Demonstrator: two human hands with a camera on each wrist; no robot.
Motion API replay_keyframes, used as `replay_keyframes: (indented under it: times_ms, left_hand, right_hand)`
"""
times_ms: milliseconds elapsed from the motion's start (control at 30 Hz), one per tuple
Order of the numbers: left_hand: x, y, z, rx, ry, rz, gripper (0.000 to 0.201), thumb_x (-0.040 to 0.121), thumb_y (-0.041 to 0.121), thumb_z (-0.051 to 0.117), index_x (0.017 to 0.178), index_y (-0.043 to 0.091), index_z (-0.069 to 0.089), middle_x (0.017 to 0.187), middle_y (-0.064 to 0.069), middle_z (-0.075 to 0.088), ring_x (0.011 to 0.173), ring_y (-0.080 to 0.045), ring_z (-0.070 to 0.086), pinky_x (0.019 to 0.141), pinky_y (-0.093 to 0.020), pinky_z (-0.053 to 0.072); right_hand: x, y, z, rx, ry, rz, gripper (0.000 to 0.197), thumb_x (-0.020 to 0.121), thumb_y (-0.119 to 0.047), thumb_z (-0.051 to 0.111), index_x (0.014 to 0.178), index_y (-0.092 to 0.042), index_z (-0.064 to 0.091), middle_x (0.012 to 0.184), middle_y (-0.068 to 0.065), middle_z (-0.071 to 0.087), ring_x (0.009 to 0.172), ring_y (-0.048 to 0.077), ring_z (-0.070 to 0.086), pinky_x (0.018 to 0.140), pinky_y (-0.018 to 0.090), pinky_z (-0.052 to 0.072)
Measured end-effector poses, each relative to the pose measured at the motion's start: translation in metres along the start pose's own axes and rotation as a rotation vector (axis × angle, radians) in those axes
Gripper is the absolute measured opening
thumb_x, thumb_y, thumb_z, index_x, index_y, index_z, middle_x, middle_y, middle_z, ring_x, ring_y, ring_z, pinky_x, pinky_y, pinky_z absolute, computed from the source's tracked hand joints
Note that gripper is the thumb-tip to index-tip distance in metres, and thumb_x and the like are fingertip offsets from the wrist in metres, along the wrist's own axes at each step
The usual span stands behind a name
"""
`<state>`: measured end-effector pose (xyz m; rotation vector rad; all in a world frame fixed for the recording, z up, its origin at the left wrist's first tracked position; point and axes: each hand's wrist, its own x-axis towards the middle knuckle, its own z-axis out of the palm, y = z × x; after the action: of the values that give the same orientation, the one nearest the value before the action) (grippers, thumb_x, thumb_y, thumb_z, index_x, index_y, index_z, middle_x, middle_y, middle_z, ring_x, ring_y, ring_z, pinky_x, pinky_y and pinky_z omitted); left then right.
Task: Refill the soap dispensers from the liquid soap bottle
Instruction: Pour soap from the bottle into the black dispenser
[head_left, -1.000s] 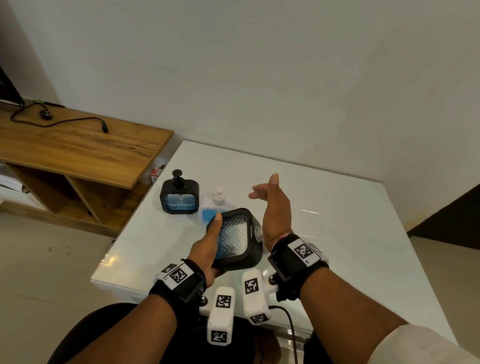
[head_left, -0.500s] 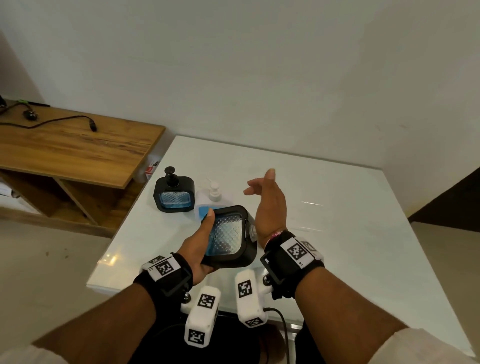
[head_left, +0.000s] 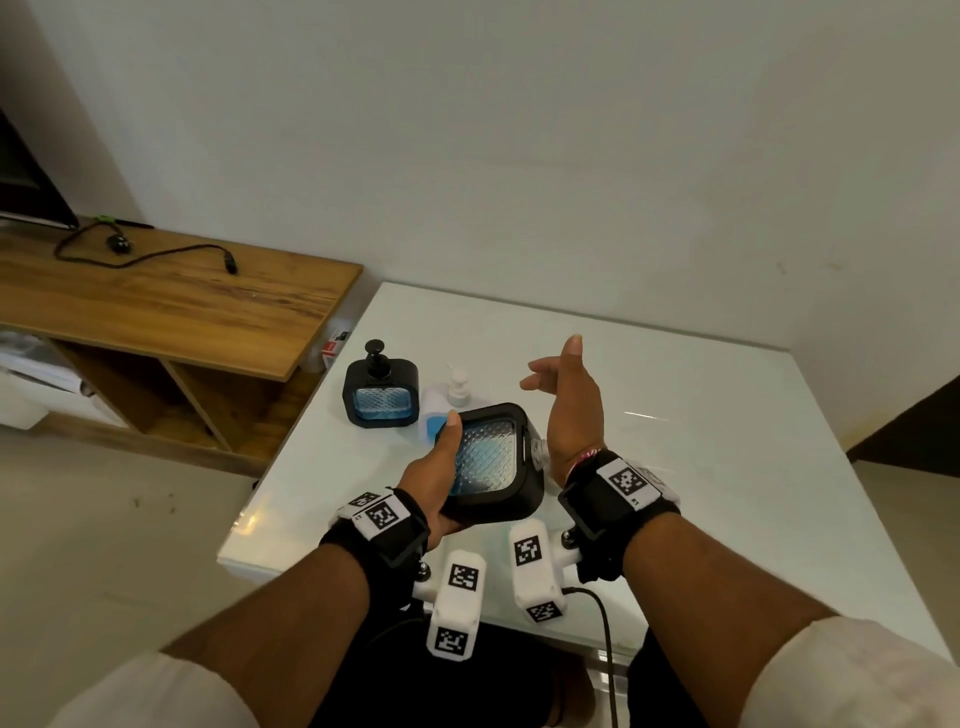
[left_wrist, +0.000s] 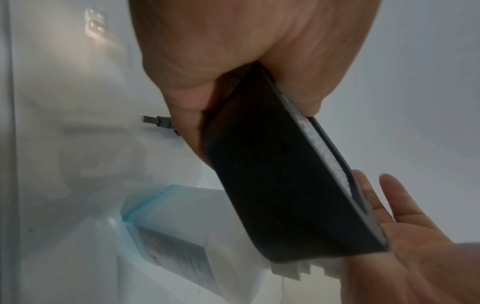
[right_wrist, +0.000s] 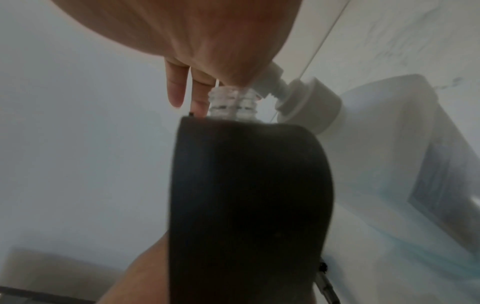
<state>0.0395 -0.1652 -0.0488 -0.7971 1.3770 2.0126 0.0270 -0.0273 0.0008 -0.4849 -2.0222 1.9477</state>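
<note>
I note left hand (head_left: 434, 480) gripping the tilted, uncapped dispenser (head_left: 491, 462), right hand (head_left: 569, 402) spread against its threaded neck (right_wrist: 231, 101).

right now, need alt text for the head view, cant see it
A person's left hand grips a black soap dispenser tipped sideways, its open neck against the open right hand. Behind stand another dispenser and a white soap bottle.

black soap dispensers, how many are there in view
2. One black dispenser with its pump on stands on the white table at the left. The other dispenser, pump off, is tilted in the left hand. No others are visible.
</note>
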Motion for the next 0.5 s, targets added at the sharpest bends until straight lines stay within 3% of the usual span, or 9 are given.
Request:
replay_keyframes:
  times_ms: [133,267,400,500]
  left_hand:
    - [-0.007,0.003,0.003,0.01,0.023,-0.002,0.074,0.084,0.069,0.066,0.127,0.009,0.061,0.116,-0.019,0.071,0.098,-0.038,0.071,0.072,-0.047,0.061]
    - [-0.012,0.005,0.006,-0.012,0.04,0.024,0.069,0.085,0.065,0.069,0.124,0.008,0.062,0.114,-0.02,0.071,0.097,-0.039,0.071,0.076,-0.05,0.06]
    - [-0.012,0.006,0.012,-0.024,0.055,0.037,0.07,0.083,0.064,0.071,0.125,0.008,0.064,0.112,-0.019,0.073,0.097,-0.038,0.072,0.084,-0.052,0.06]
    - [-0.019,0.006,0.019,-0.002,0.047,0.035,0.056,0.09,0.06,0.066,0.109,0.007,0.063,0.1,-0.018,0.071,0.084,-0.035,0.069,0.065,-0.044,0.056]
  right_hand:
    - [-0.004,-0.002,0.0,-0.035,-0.023,-0.016,0.06,0.101,-0.055,0.025,0.096,-0.012,0.066,0.094,0.007,0.07,0.096,0.007,0.059,0.076,0.016,0.033]
    - [-0.004,-0.004,0.0,-0.058,-0.016,-0.011,0.058,0.099,-0.058,0.026,0.093,-0.017,0.066,0.092,0.003,0.07,0.094,0.011,0.06,0.077,0.025,0.034]
    - [-0.003,-0.005,-0.003,-0.062,-0.002,0.009,0.058,0.098,-0.062,0.026,0.091,-0.02,0.066,0.092,0.0,0.07,0.097,0.013,0.061,0.088,0.033,0.035]
    - [-0.002,-0.006,-0.006,-0.055,0.019,0.02,0.059,0.096,-0.065,0.025,0.089,-0.023,0.065,0.091,-0.001,0.07,0.097,0.013,0.061,0.094,0.036,0.036]
